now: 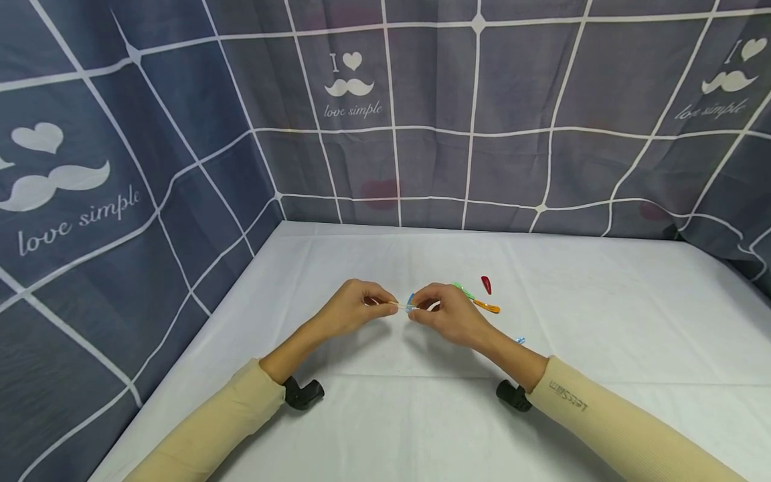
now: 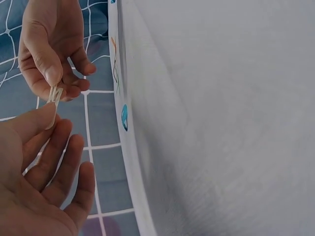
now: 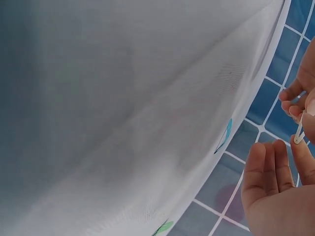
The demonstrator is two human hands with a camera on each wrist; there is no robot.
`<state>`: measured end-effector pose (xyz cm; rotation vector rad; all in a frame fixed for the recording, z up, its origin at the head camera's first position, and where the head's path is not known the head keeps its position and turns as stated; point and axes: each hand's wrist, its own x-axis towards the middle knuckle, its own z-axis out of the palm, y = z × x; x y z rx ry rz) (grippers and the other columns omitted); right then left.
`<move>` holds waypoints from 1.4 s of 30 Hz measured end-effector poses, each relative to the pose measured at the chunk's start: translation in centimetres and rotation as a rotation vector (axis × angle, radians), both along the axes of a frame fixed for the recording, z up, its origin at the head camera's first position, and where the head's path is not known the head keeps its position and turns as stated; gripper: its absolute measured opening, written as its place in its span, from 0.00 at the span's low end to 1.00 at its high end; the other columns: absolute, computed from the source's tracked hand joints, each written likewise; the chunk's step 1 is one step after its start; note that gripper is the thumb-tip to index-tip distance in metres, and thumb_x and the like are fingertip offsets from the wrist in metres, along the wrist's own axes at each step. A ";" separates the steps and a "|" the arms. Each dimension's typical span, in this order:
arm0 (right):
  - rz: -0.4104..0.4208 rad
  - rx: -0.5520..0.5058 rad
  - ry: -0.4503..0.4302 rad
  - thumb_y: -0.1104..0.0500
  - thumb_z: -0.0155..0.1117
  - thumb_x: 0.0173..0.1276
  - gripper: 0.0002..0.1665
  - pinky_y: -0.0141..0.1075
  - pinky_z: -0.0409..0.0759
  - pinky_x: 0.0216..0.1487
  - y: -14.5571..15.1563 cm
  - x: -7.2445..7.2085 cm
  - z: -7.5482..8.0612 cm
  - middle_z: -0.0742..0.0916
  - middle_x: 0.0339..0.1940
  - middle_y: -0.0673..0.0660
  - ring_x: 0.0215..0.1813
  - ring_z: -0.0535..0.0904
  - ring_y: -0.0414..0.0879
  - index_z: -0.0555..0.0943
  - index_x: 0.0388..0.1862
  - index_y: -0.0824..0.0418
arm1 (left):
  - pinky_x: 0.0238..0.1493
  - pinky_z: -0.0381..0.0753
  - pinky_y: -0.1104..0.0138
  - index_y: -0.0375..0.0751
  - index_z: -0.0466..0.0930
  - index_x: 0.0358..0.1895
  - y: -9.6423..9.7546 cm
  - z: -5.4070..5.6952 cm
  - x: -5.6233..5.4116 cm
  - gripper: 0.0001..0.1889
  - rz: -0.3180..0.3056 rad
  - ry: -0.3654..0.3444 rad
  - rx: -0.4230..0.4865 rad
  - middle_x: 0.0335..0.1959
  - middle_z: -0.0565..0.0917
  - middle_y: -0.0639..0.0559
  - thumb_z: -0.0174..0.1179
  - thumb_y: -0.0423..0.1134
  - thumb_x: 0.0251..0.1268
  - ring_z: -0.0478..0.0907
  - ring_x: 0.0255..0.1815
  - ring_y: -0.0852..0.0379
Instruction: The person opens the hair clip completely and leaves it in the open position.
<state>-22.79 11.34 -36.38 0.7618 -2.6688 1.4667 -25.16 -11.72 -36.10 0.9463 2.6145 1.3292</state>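
A cream-white snap hair clip point(image 2: 55, 95) is held between both hands above the white table; its two arms stand apart in the left wrist view. My left hand point(image 1: 354, 306) pinches one end between thumb and forefinger, its other fingers loosely bent. At the opposite end, my right hand point(image 1: 448, 313) pinches the clip with thumb and forefinger. Fingertips partly cover the clip point(image 3: 299, 132) in the right wrist view. A blue hair clip point(image 1: 411, 299) lies on the table just behind the hands, partly hidden by the right one.
Beyond the right hand lie a red hair clip point(image 1: 486, 285), an orange one point(image 1: 486, 306) and a green one point(image 1: 462, 290). Another blue clip point(image 1: 521, 340) shows beside the right forearm. Checked cloth point(image 1: 434, 161) hangs behind the white table point(image 1: 602, 321) and at its left.
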 end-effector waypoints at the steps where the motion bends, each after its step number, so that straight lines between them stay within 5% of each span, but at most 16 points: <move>1: -0.003 0.003 0.003 0.64 0.69 0.63 0.03 0.40 0.80 0.45 -0.1 -0.1 0.0 0.85 0.36 0.49 0.40 0.80 0.44 0.87 0.36 0.60 | 0.43 0.79 0.61 0.42 0.89 0.41 0.0 0.0 0.0 0.07 0.009 0.000 -0.002 0.35 0.87 0.58 0.67 0.40 0.65 0.80 0.39 0.59; 10: -0.009 0.048 0.024 0.64 0.69 0.64 0.05 0.40 0.79 0.43 -0.1 -1.1 -0.1 0.85 0.35 0.49 0.39 0.79 0.44 0.88 0.39 0.61 | 0.44 0.79 0.62 0.46 0.89 0.33 0.1 -0.2 -0.6 0.02 0.063 -0.009 -0.013 0.38 0.84 0.58 0.68 0.38 0.63 0.79 0.42 0.58; 22: -0.015 0.202 0.006 0.66 0.70 0.61 0.04 0.36 0.74 0.35 -0.8 -1.4 -1.5 0.81 0.29 0.51 0.32 0.74 0.43 0.88 0.35 0.63 | 0.37 0.76 0.66 0.42 0.90 0.37 0.1 -1.1 -1.2 0.04 0.034 -0.029 -0.176 0.36 0.86 0.57 0.69 0.36 0.61 0.77 0.36 0.61; 29: -0.056 0.269 0.020 0.66 0.71 0.60 0.07 0.36 0.72 0.35 -1.7 -1.2 -1.6 0.79 0.29 0.52 0.32 0.72 0.44 0.89 0.38 0.65 | 0.30 0.73 0.69 0.38 0.89 0.37 -0.1 -1.5 -1.4 0.04 0.018 -0.038 -0.188 0.33 0.86 0.54 0.69 0.33 0.61 0.73 0.30 0.62; 42: -0.054 0.315 0.013 0.65 0.73 0.57 0.08 0.36 0.71 0.36 -1.6 -1.4 -1.9 0.79 0.29 0.52 0.33 0.71 0.43 0.90 0.37 0.62 | 0.36 0.75 0.68 0.37 0.90 0.35 0.0 -1.7 -1.4 0.03 -0.021 -0.022 -0.214 0.34 0.84 0.54 0.70 0.31 0.59 0.75 0.34 0.60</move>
